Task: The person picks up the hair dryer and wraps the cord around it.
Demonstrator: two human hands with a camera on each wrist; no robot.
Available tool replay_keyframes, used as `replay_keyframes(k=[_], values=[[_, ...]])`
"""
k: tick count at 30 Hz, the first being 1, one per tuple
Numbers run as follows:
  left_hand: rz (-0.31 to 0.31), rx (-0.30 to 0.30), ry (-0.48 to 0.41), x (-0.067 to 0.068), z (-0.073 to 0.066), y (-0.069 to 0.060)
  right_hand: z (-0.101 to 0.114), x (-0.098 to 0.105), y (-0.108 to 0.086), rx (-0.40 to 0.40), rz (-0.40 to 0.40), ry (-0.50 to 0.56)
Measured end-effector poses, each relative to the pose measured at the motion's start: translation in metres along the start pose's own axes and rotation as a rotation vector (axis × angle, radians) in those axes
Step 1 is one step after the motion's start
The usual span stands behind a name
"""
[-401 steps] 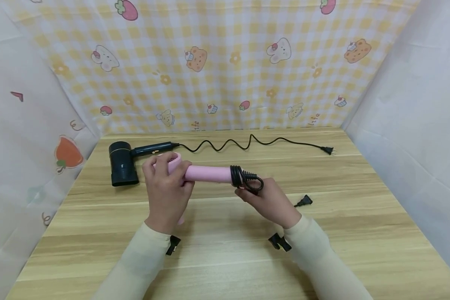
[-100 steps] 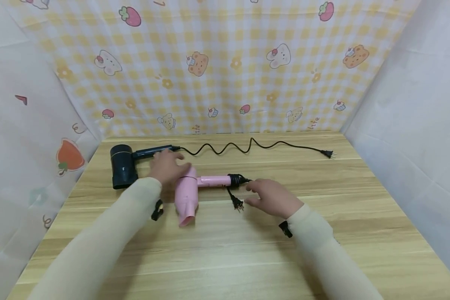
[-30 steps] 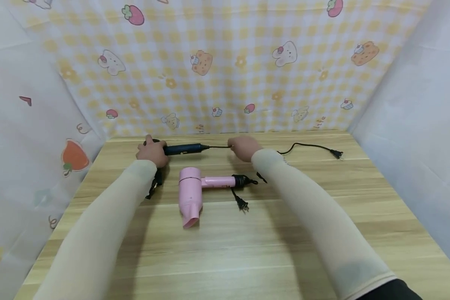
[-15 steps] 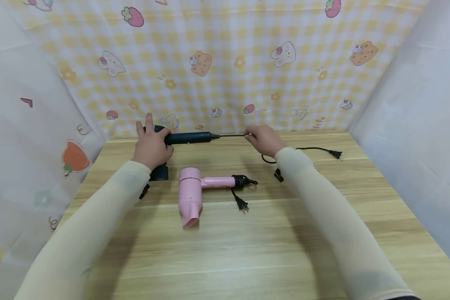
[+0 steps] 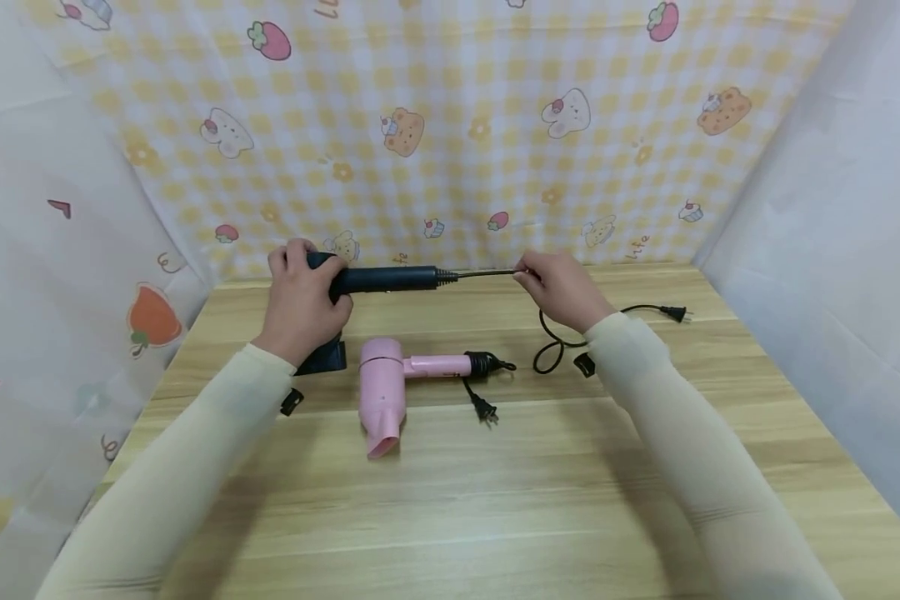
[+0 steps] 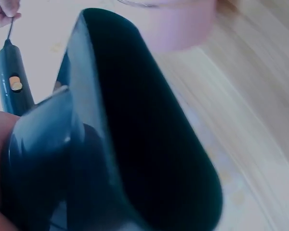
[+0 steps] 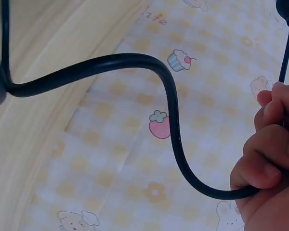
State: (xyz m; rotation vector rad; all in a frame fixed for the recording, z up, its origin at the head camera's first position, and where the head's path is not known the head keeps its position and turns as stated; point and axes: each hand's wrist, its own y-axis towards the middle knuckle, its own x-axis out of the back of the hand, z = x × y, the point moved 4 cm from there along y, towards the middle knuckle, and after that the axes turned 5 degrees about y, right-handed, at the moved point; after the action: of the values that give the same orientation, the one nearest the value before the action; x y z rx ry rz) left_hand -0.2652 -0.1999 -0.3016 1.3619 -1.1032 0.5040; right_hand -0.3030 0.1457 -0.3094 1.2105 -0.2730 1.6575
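Observation:
My left hand [image 5: 305,302] grips the dark hair dryer [image 5: 393,278] round its body, with the handle pointing right. The left wrist view shows the dryer's wide dark nozzle [image 6: 149,130] up close and a gold switch [image 6: 16,83] on its handle. Fingers of my right hand [image 5: 566,289] curl round the dryer's black cord [image 5: 487,273], which runs taut from the handle end. Beyond that hand the cord [image 7: 101,65] hangs in a loose bend. In front lies a pink hair dryer [image 5: 382,387], its own cord wound round the handle end.
The pink dryer's plug [image 5: 484,410] rests below its handle on the wooden table [image 5: 450,517]. At the back right lies the dark dryer's plug [image 5: 675,313], with a loop of cord nearer. A patterned cloth [image 5: 450,125] hangs behind the table.
The pink dryer, earlier in both hands, now lies on the table. Over the last second my hands have raised the dark dryer, and the right hand has slid rightward along its cord.

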Motion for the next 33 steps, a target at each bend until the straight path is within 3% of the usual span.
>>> replay_keyframes(k=[9,15,22,33], values=[[0.012,0.03,-0.079,-0.002,-0.035,0.004,-0.003,-0.018,-0.015,-0.045,-0.076,-0.181],[0.024,0.09,-0.09,-0.001,-0.045,0.004,0.017,-0.036,-0.021,0.073,-0.081,-0.209],[0.03,0.129,-0.069,0.0,-0.05,0.003,0.046,-0.04,-0.027,0.167,0.007,-0.183],[-0.076,0.039,-0.006,0.003,-0.065,-0.004,0.075,-0.023,-0.033,0.342,0.083,-0.203]])
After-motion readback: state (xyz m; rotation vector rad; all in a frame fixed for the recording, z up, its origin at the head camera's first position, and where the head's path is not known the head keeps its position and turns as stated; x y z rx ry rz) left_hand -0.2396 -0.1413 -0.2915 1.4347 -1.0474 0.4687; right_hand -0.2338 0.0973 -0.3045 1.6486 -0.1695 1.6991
